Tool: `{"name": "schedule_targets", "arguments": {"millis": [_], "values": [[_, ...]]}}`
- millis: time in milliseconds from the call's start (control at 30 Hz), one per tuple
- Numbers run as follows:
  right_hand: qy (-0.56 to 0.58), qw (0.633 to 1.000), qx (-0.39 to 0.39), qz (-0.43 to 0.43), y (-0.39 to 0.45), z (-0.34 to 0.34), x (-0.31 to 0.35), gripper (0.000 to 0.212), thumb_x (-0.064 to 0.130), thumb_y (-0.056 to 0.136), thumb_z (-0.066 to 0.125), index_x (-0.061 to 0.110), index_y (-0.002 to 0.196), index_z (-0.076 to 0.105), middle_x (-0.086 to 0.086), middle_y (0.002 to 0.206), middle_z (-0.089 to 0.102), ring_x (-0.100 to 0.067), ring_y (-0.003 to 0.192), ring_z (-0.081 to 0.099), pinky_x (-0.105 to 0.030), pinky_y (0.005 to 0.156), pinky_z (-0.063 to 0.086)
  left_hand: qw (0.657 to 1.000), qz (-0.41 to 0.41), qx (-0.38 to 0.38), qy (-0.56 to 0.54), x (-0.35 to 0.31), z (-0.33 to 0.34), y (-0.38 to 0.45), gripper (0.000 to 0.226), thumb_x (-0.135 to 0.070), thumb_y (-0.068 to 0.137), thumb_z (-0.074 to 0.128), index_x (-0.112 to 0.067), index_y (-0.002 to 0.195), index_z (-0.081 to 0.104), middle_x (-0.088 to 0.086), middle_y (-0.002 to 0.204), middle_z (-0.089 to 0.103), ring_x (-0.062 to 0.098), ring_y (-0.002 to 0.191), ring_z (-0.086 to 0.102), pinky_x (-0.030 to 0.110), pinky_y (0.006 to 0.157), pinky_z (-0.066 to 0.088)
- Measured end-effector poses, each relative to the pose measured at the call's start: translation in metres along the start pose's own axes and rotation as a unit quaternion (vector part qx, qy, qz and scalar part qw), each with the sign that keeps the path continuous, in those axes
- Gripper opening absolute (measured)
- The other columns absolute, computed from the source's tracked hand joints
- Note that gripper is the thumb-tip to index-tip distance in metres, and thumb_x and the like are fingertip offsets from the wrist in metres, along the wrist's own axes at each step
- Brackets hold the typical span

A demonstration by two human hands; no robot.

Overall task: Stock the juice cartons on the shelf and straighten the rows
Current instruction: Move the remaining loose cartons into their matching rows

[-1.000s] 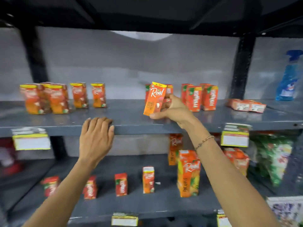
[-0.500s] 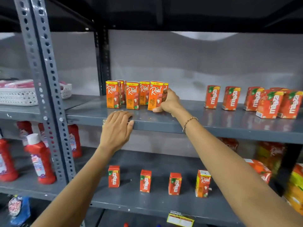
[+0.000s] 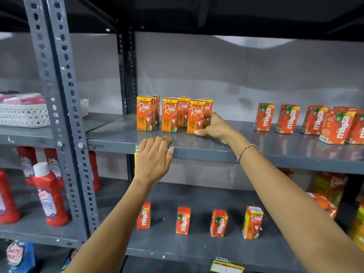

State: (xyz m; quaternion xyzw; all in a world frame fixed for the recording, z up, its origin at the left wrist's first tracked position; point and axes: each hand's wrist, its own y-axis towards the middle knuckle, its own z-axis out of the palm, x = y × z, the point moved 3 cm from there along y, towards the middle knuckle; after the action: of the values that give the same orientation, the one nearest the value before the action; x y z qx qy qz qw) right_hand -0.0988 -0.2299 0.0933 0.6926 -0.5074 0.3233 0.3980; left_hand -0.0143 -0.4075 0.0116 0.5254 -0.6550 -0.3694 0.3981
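Several orange Real litchi cartons stand in two short rows on the upper grey shelf (image 3: 216, 150). My right hand (image 3: 213, 126) grips the front right Real carton (image 3: 195, 117), which rests on the shelf slightly tilted, with the thumb at its base. Beside it stand the middle Real carton (image 3: 169, 115) and the left Real carton (image 3: 145, 113). My left hand (image 3: 154, 158) lies flat, palm down, on the shelf's front edge and holds nothing. Red Maaza cartons (image 3: 287, 119) stand loosely spaced to the right on the same shelf.
The lower shelf (image 3: 197, 251) holds three small Maaza cartons (image 3: 183, 220) and one Real carton (image 3: 252, 222). A perforated grey upright (image 3: 59, 115) stands at left. Beyond it are a white basket (image 3: 25, 115) and red bottles (image 3: 49, 196). More cartons sit at lower right.
My right hand carried the Real carton leftward through the air and set it down at the right end of the front row. My left hand stayed on the shelf edge.
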Motion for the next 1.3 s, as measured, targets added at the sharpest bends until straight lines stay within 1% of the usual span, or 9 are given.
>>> {"name": "schedule_targets", "arguments": {"millis": [200, 267, 500, 800, 867, 967, 1100, 1167, 1300], "values": [[0.007, 0.978, -0.172, -0.118, -0.056, -0.059, -0.020, 0.029, 0.007, 0.085, 0.065, 0.008, 0.114, 0.061, -0.008, 0.110, 0.065, -0.016, 0.097, 0.061, -0.020, 0.085, 0.049, 0.998, -0.049, -0.039, -0.001, -0.009, -0.008, 0.000, 0.046, -0.029, 0.100, 0.026, -0.011, 0.092, 0.068, 0.002, 0.091, 0.070, 0.024, 0.083, 0.062, 0.033, 0.080, 0.038], [0.022, 0.965, -0.217, -0.145, -0.076, -0.087, -0.032, 0.020, 0.006, 0.086, 0.064, 0.009, 0.106, 0.065, -0.004, 0.102, 0.066, -0.014, 0.092, 0.061, -0.023, 0.087, 0.050, 0.997, -0.063, -0.053, 0.001, -0.022, -0.010, 0.001, 0.038, -0.025, 0.098, 0.033, -0.012, 0.089, 0.068, 0.002, 0.090, 0.070, 0.025, 0.086, 0.063, 0.034, 0.082, 0.039], [0.070, 0.940, -0.304, -0.139, -0.127, -0.206, -0.075, 0.022, 0.001, 0.085, 0.062, 0.023, 0.081, 0.063, 0.003, 0.077, 0.063, 0.003, 0.063, 0.061, -0.014, 0.067, 0.052, 0.998, -0.008, -0.019, -0.066, -0.134, 0.001, 0.016, 0.037, -0.026, 0.097, 0.035, -0.011, 0.104, 0.068, 0.003, 0.104, 0.070, 0.025, 0.096, 0.064, 0.038, 0.102, 0.036], [0.069, 0.911, -0.405, -0.030, -0.179, -0.375, -0.149, 0.022, 0.004, 0.083, 0.059, 0.024, 0.075, 0.062, -0.001, 0.076, 0.064, 0.001, 0.058, 0.061, -0.015, 0.062, 0.052, 0.994, 0.011, 0.025, -0.105, -0.308, 0.018, 0.053, 0.042, -0.033, 0.098, 0.033, -0.011, 0.096, 0.068, 0.003, 0.093, 0.070, 0.024, 0.089, 0.065, 0.039, 0.099, 0.043], [0.047, 0.884, -0.465, 0.014, -0.186, -0.421, -0.180, 0.015, 0.014, 0.073, 0.057, 0.017, 0.078, 0.071, -0.008, 0.081, 0.068, -0.010, 0.068, 0.065, -0.026, 0.072, 0.053, 0.993, 0.013, 0.035, -0.115, -0.345, 0.022, 0.060, 0.042, -0.034, 0.099, 0.032, -0.012, 0.094, 0.067, 0.004, 0.092, 0.070, 0.024, 0.089, 0.064, 0.039, 0.097, 0.045], [-0.005, 0.846, -0.523, 0.101, -0.190, -0.471, -0.221, 0.037, 0.025, 0.068, 0.052, 0.006, 0.092, 0.072, -0.016, 0.091, 0.067, -0.023, 0.091, 0.062, -0.034, 0.072, 0.049, 0.991, 0.030, 0.044, -0.119, -0.398, 0.027, 0.068, 0.038, -0.031, 0.098, 0.033, -0.012, 0.098, 0.067, 0.005, 0.097, 0.070, 0.025, 0.092, 0.064, 0.039, 0.095, 0.045], [-0.046, 0.853, -0.493, 0.165, -0.184, -0.480, -0.230, 0.041, 0.019, 0.086, 0.057, -0.011, 0.112, 0.060, -0.026, 0.116, 0.063, -0.033, 0.115, 0.059, -0.035, 0.088, 0.044, 0.989, 0.059, 0.039, -0.133, -0.448, 0.034, 0.071, 0.034, -0.021, 0.095, 0.036, -0.009, 0.110, 0.064, 0.008, 0.109, 0.067, 0.027, 0.103, 0.061, 0.041, 0.101, 0.038], [-0.064, 0.856, -0.480, 0.182, -0.179, -0.485, -0.232, 0.047, 0.025, 0.091, 0.053, -0.010, 0.123, 0.053, -0.028, 0.131, 0.056, -0.039, 0.125, 0.051, -0.037, 0.101, 0.040, 0.988, 0.056, 0.041, -0.137, -0.457, 0.036, 0.073, 0.035, -0.021, 0.095, 0.036, -0.008, 0.113, 0.063, 0.008, 0.114, 0.066, 0.027, 0.107, 0.060, 0.041, 0.102, 0.040], [-0.090, 0.870, -0.439, 0.204, -0.164, -0.497, -0.232, 0.060, 0.040, 0.090, 0.055, -0.007, 0.127, 0.052, -0.023, 0.136, 0.053, -0.037, 0.127, 0.049, -0.038, 0.105, 0.039, 0.990, 0.059, 0.033, -0.124, -0.461, 0.041, 0.077, 0.037, -0.023, 0.096, 0.033, -0.008, 0.112, 0.064, 0.009, 0.112, 0.067, 0.026, 0.103, 0.063, 0.040, 0.093, 0.046]]}}
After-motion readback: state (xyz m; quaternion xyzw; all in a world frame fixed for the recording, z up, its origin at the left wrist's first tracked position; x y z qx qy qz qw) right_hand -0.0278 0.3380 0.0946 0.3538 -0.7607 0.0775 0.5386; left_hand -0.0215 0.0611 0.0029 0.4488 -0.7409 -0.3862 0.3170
